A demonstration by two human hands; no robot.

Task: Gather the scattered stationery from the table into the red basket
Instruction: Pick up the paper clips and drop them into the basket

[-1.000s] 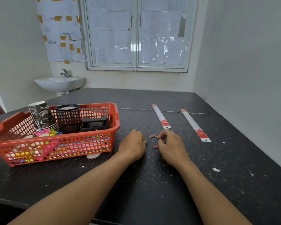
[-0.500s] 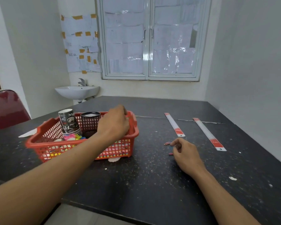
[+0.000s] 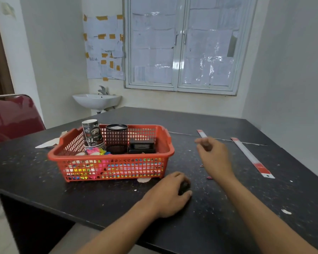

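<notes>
Stationery not yet gathered lies to the right of the red basket (image 3: 110, 158): two small paper clips (image 3: 209, 178) on the dark surface (image 3: 228, 208) just beside the right wrist, a long white ruler (image 3: 250, 156) with red ends farther right, and a second ruler (image 3: 200, 132) partly hidden behind the right hand (image 3: 215, 158).

The basket sits left of centre and already holds a stack of paper cups (image 3: 92, 134), a black mesh pen pot (image 3: 116, 138), a black box-like item (image 3: 141, 145) and a bed of bright small pieces. The taller things stand along its far side, which leaves the near side free for drops.

The right hand is raised off the surface between the clips and the basket, blurred, its fingertips drawn together as if pinching something tiny. I cannot tell whether it holds a clip.

The left hand (image 3: 170, 194) rests on the surface near the basket's front right corner, fingers curled under. Whether anything lies beneath them is hidden. It looks parked there, close to both basket and clips.

Beyond the surface are a wall sink (image 3: 96, 100), a red chair (image 3: 13, 116) and a papered window (image 3: 182, 52).
</notes>
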